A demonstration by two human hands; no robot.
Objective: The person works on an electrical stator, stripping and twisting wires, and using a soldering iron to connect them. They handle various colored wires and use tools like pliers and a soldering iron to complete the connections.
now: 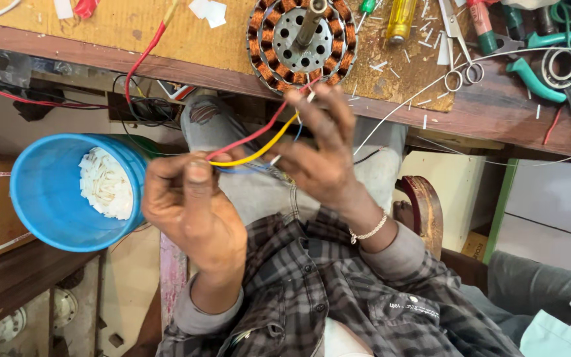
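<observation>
The left hand (190, 205) pinches the free ends of a red lead (259, 132) and a yellow lead (259, 152) between thumb and fingers, while the right hand (318, 149) closes loosely on the same wires nearer the stator (302, 41). That copper-wound stator lies on the workbench (166, 39) edge just above the hands, its coils apparently all wound, so what seems left is finishing these loose, unjoined leads. A blue tub (54, 198) of white slips stands to the left; scissors (460, 63) and a screwdriver (401, 20) lie beside the stator.

Red wire (249, 135), yellow wire (259, 151), blue tub (47, 198)
</observation>
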